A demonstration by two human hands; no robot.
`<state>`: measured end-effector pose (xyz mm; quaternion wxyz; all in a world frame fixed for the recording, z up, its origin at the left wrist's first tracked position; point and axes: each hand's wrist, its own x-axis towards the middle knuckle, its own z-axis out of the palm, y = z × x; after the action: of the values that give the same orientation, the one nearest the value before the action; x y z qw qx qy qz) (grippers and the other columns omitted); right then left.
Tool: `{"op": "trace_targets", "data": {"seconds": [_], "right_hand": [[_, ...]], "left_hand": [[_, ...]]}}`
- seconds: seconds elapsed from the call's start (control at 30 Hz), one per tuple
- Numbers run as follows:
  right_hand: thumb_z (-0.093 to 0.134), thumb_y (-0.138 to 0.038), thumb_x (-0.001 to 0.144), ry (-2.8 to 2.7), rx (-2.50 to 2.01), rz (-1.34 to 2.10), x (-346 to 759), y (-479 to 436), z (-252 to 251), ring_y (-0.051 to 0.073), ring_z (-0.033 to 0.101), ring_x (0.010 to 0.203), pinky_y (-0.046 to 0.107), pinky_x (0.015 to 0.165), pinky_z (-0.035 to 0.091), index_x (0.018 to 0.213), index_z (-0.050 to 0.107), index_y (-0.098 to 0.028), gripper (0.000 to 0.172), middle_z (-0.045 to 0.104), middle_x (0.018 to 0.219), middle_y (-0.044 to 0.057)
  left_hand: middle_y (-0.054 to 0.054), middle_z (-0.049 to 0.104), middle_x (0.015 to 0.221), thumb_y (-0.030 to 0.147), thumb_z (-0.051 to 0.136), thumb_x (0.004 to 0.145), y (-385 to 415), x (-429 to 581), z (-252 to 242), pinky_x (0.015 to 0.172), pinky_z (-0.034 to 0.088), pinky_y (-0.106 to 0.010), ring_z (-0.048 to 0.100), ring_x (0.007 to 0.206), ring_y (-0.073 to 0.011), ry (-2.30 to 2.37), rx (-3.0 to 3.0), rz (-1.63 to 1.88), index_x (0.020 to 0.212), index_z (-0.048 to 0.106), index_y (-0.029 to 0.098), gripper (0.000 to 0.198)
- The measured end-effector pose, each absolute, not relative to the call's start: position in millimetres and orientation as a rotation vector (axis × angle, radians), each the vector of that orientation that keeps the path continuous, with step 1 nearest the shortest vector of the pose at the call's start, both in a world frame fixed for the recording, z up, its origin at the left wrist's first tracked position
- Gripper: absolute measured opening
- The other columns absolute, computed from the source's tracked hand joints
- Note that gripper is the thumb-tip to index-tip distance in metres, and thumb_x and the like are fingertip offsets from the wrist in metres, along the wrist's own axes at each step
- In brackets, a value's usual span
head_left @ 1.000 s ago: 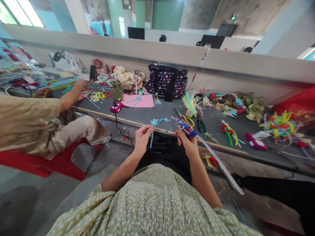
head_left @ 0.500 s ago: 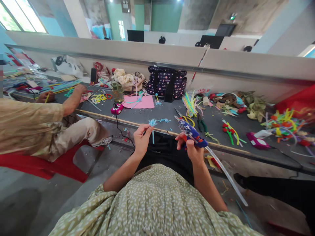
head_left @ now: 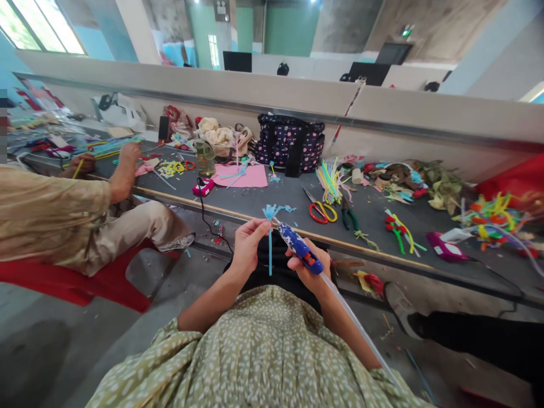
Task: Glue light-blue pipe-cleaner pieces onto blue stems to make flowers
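Between thumb and fingers, my left hand (head_left: 249, 243) pinches a light-blue pipe-cleaner flower (head_left: 270, 213), its stem hanging straight down below. My right hand (head_left: 312, 266) is wrapped round a blue hot glue gun (head_left: 300, 246) with an orange trigger and a long clear glue stick trailing out of its rear. The gun's nozzle is close beside the flower's base; whether they touch I cannot tell. On the table just behind lie several light-blue snippets (head_left: 287, 208) and scissors (head_left: 322, 212) with red and yellow handles.
Dark-handled pliers (head_left: 349, 217) and a bundle of pastel pipe cleaners (head_left: 331, 182) lie to the right. A pink sheet (head_left: 241, 175) and a magenta box with a cord (head_left: 203, 187) are left. At far left another person's arm (head_left: 123, 173) rests over the table. A dotted bag (head_left: 291, 141) stands behind.
My right hand has brought the glue gun left and down, its nozzle now beside the flower. The scissors show fully. My left hand has shifted only slightly. A shoe appears at right.
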<state>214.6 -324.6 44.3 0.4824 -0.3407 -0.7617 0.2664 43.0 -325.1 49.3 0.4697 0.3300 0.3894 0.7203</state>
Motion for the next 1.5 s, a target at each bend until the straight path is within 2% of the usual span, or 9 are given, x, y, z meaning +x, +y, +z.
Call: {"op": "trace_targets", "data": {"seconds": [0.23,0.73,0.93,1.2,1.5], "right_hand": [[0.068,-0.060,0.079,-1.855,-0.874,0.640,214.7,-323.5,36.7,0.015,0.060,0.051,0.026,0.053,0.045,0.073,0.062,-0.023,0.038,0.066,0.063,-0.001],[0.067,-0.064,0.078,-1.832,-0.877,0.695,217.6,-318.8,22.2,0.016,0.060,0.052,0.026,0.053,0.045,0.073,0.060,-0.023,0.042,0.064,0.061,0.000],[0.062,-0.069,0.079,-1.870,-0.967,0.592,217.1,-322.1,26.5,0.014,0.056,0.047,0.024,0.051,0.041,0.069,0.056,-0.021,0.049,0.060,0.054,-0.001],[0.060,-0.069,0.080,-1.894,-0.994,0.454,217.1,-323.0,29.8,0.012,0.053,0.044,0.023,0.049,0.038,0.066,0.052,-0.021,0.050,0.058,0.052,-0.002],[0.057,-0.063,0.084,-1.953,-1.022,0.381,217.1,-322.0,29.2,0.013,0.056,0.044,0.023,0.049,0.038,0.065,0.049,-0.022,0.046,0.058,0.051,-0.001]], "left_hand": [[0.000,0.067,0.072,0.031,0.080,0.071,-327.9,47.3,51.3,0.066,0.047,-0.023,0.056,0.064,-0.0092,0.924,0.795,1.754,0.072,0.073,0.018,0.015],[0.000,0.065,0.068,0.031,0.078,0.075,-331.0,49.5,50.8,0.071,0.046,-0.024,0.055,0.066,-0.0105,0.905,0.861,1.740,0.070,0.073,0.018,0.015],[0.000,0.065,0.068,0.032,0.080,0.072,-330.6,49.3,50.0,0.068,0.045,-0.022,0.055,0.064,-0.0093,0.898,0.842,1.748,0.071,0.074,0.017,0.016],[0.000,0.066,0.068,0.029,0.080,0.073,-330.8,50.5,50.0,0.068,0.045,-0.022,0.055,0.065,-0.0090,0.884,0.840,1.753,0.072,0.075,0.017,0.013],[0.000,0.067,0.068,0.028,0.079,0.073,-330.3,50.2,50.2,0.069,0.046,-0.022,0.056,0.065,-0.0093,0.889,0.840,1.752,0.072,0.075,0.017,0.012]]}}
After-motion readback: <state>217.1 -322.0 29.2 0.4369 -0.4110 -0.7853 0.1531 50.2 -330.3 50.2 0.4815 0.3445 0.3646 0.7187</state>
